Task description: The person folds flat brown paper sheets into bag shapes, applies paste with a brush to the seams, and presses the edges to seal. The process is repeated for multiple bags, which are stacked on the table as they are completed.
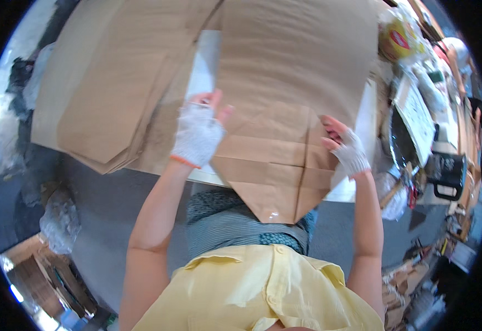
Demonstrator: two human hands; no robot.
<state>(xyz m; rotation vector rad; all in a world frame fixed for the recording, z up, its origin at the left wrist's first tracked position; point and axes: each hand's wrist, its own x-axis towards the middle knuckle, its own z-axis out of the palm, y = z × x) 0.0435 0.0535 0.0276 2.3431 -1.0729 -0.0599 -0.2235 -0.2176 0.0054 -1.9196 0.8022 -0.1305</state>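
A large brown kraft paper bag (290, 70) lies flat before me. Its creased, folded end (266, 173) tapers past the near edge of the white tabletop (203, 176) towards my waist. My left hand (201, 130), in a white knit fingerless glove with an orange cuff, is over the bag's left edge with its fingers apart. At the right edge of the fold is my right hand (344, 142), gloved alike, fingers bent and thumb apart. Nothing shows gripped in either hand; whether the fingertips touch the paper is unclear.
Left of the bag lies a stack of flat kraft paper sheets or bags (100, 103). On the right are a plastic-wrapped yellow package (398, 39), a white-topped box (414, 120) and a black mug (448, 176). A person (456, 53) is farther off at right. A clear plastic bag (61, 221) hangs at lower left.
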